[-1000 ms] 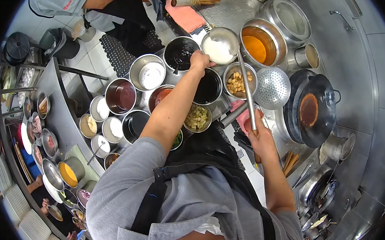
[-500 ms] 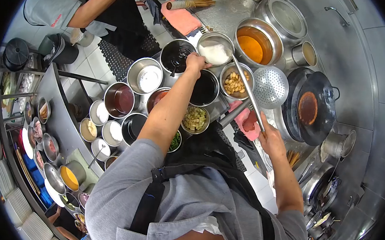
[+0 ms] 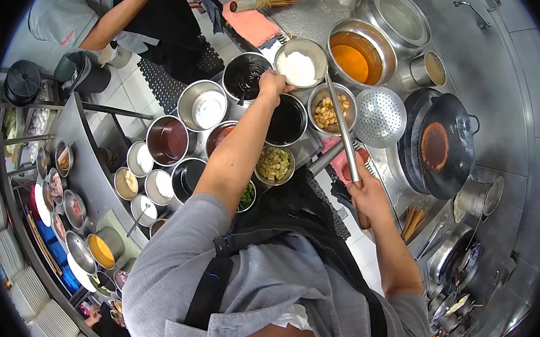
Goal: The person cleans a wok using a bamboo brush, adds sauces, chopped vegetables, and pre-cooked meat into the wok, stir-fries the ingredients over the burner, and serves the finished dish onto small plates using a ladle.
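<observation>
My left hand [image 3: 274, 85] is closed at the near rim of a round metal bowl [image 3: 301, 63] holding something white. My right hand [image 3: 370, 197] is closed around the wooden end of a long-handled ladle [image 3: 342, 120]. Its steel shaft slants up to the right rim of the bowl; I cannot tell whether this bowl is the ladle's own head. Below the shaft lies a bowl of pale chunks [image 3: 332, 108], with a perforated skimmer [image 3: 380, 117] to its right. Pots of dark liquid [image 3: 286, 121] and dark sauce [image 3: 247, 73] flank my left hand.
A pot of orange liquid [image 3: 356, 59] and a black wok [image 3: 444, 146] stand to the right. Seasoning pots [image 3: 202, 105] and diced green vegetables [image 3: 274, 165] sit around my left arm. A co-worker's arm [image 3: 124, 17] is at upper left. A pink cloth [image 3: 249, 24] lies beyond.
My right hand has moved slightly down and now grips the ladle's wooden end. The white contents lie differently in the bowl. My left hand has barely moved.
</observation>
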The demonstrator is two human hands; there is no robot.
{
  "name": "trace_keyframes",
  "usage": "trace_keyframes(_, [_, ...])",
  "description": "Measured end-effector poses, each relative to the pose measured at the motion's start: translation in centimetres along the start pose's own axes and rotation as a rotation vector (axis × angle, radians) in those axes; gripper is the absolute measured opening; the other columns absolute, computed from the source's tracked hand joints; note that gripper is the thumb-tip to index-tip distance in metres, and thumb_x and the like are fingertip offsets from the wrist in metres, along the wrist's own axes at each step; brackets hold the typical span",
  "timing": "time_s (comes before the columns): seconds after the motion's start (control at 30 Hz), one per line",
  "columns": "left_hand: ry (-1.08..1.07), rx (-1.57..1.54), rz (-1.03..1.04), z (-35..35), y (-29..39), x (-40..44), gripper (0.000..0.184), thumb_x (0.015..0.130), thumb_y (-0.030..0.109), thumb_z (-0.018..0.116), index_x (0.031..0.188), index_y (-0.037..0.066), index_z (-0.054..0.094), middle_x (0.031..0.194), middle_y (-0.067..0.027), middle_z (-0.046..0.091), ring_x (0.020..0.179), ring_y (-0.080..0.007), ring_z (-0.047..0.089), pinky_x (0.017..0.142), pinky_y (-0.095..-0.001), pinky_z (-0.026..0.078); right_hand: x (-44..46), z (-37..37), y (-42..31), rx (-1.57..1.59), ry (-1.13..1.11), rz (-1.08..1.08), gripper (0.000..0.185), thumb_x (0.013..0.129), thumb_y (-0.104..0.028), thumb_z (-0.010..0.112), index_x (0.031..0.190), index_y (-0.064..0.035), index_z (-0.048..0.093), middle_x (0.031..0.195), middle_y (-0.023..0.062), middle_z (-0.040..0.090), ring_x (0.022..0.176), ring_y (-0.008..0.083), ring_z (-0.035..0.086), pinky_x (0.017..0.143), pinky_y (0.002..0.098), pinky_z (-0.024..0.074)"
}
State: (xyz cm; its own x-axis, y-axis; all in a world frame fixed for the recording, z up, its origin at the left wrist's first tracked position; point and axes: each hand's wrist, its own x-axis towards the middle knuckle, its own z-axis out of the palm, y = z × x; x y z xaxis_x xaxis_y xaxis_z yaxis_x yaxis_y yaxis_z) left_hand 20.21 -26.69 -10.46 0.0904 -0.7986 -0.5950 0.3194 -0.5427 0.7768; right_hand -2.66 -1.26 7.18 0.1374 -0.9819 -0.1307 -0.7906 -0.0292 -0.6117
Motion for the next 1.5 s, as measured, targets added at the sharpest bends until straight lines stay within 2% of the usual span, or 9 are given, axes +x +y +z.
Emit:
trace_keyframes(0.07, [0.0, -0.006, -0.003, 0.1, 0.1, -0.1, 0.009, 0.078, -0.011, 0.045, 0.085, -0.006, 0.046, 0.092, -0.0187, 0.054, 0.063, -0.0282, 0.066, 0.048, -0.0313, 0.056, 0.6, -2.5, -2.5, 0.53, -0.261, 0.531, 0.072, 0.08, -0.001, 0.056, 0.145, -0.0145, 0.031, 0.068, 0.0069, 0.057, 0.052, 0.0138, 0.053, 0.053, 0.0293, 0.0455])
trace_keyframes(0.3, [-0.009, 0.012, 0.011, -0.3, -0.3, 0.2, 0.008, 0.077, -0.011, 0.047, 0.082, -0.005, 0.045, 0.088, -0.0174, 0.054, 0.062, -0.028, 0.066, 0.048, -0.0312, 0.057, 0.2, -2.3, -2.6, -0.042, -0.063, 0.212, 0.071, 0.079, -0.002, 0.056, 0.145, -0.0138, 0.032, 0.066, 0.0112, 0.053, 0.055, 0.02, 0.053, 0.059, 0.0323, 0.0464])
trace_keyframes(0.43, [-0.011, 0.032, 0.024, -0.4, -0.4, 0.4, 0.007, 0.078, -0.01, 0.047, 0.082, -0.005, 0.045, 0.088, -0.0172, 0.054, 0.062, -0.0279, 0.066, 0.048, -0.031, 0.057, 0.5, -0.3, -1.5, -0.089, 0.022, 0.143, 0.071, 0.078, -0.003, 0.056, 0.144, -0.0166, 0.033, 0.069, 0.0158, 0.054, 0.06, 0.0248, 0.054, 0.066, 0.0339, 0.0467])
trace_keyframes(0.73, [-0.024, 0.006, 0.014, -0.3, -0.1, -0.1, 0.008, 0.078, -0.011, 0.047, 0.079, -0.003, 0.043, 0.086, -0.0169, 0.053, 0.063, -0.0289, 0.066, 0.049, -0.0313, 0.057, 0.5, 0.6, -0.6, 0.28, -0.109, 0.311, 0.074, 0.076, -0.003, 0.057, 0.144, -0.0176, 0.033, 0.063, 0.0035, 0.056, 0.051, 0.0165, 0.052, 0.055, 0.03, 0.0454])
trace_keyframes(0.93, [-0.033, -0.01, 0.005, -0.3, 0.1, -0.4, 0.009, 0.078, -0.011, 0.046, 0.079, -0.002, 0.042, 0.085, -0.0164, 0.053, 0.062, -0.028, 0.065, 0.049, -0.0313, 0.057, 1.1, -1.0, -1.3, 0.012, -0.077, 0.235, 0.073, 0.076, -0.003, 0.057, 0.144, -0.0183, 0.034, 0.06, 0.0113, 0.052, 0.052, 0.0205, 0.054, 0.056, 0.0329, 0.0441])
trace_keyframes(1.0, [-0.038, -0.028, 0.004, -0.4, 0.1, -0.3, 0.009, 0.078, -0.011, 0.047, 0.079, -0.002, 0.042, 0.084, -0.0158, 0.052, 0.062, -0.0278, 0.065, 0.05, -0.0311, 0.058, 1.1, -2.2, -2.1, -0.047, -0.203, 0.395, 0.069, 0.077, -0.008, 0.056, 0.142, -0.0182, 0.036, 0.093, 0.025, 0.062, 0.086, 0.0396, 0.062, 0.078, 0.044, 0.0464])
trace_keyframes(1.13, [-0.032, -0.028, -0.002, -0.5, 0.3, -0.3, 0.01, 0.078, -0.011, 0.047, 0.079, -0.002, 0.042, 0.085, -0.0159, 0.053, 0.063, -0.0282, 0.065, 0.051, -0.0311, 0.059, -0.3, -2.3, -0.7, -0.061, -0.046, 0.162, 0.071, 0.075, -0.004, 0.056, 0.142, -0.0181, 0.036, 0.073, 0.0197, 0.058, 0.063, 0.0316, 0.059, 0.065, 0.0361, 0.0466])
trace_keyframes(1.4, [-0.023, -0.013, 0.014, -0.2, 0.3, -0.5, 0.009, 0.079, -0.011, 0.048, 0.079, -0.003, 0.043, 0.088, -0.016, 0.054, 0.065, -0.0282, 0.066, 0.051, -0.0309, 0.059, 0.8, -0.5, -1.4, -0.108, -0.117, 0.206, 0.071, 0.076, -0.002, 0.054, 0.142, -0.015, 0.033, 0.091, 0.0286, 0.061, 0.086, 0.0454, 0.059, 0.077, 0.0448, 0.0468])
trace_keyframes(1.5, [-0.035, -0.025, 0.007, -0.4, 0.2, -0.2, 0.009, 0.078, -0.011, 0.047, 0.08, -0.004, 0.043, 0.089, -0.0169, 0.054, 0.065, -0.0288, 0.066, 0.051, -0.0311, 0.058, 1.0, -0.9, -1.2, 0.09, -0.121, 0.249, 0.072, 0.077, 0.0, 0.055, 0.144, -0.0143, 0.032, 0.072, 0.0177, 0.061, 0.058, 0.029, 0.061, 0.056, 0.0362, 0.0476])
